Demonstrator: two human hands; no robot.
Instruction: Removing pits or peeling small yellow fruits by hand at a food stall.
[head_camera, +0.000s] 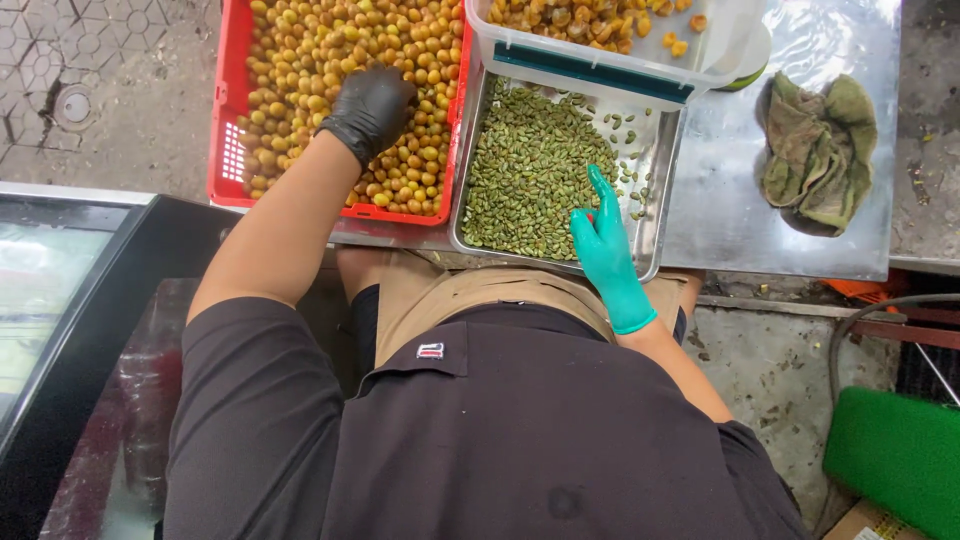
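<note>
My left hand (372, 105), in a black glove, reaches into a red crate (226, 150) full of small yellow-brown fruits (320, 50), fingers curled down among them. My right hand (603, 240), in a teal glove, rests over the near right part of a steel tray (655, 190) holding a heap of green seeds (525, 170). Something small and red shows between its thumb and fingers; what it is I cannot tell.
A clear plastic tub (600, 60) with yellow-brown peeled pieces overlaps the tray's far edge. A crumpled green-brown rag (820, 150) lies on the steel table (740, 220) at right. A green block (895, 455) sits on the floor lower right, a glass-topped case (60, 290) at left.
</note>
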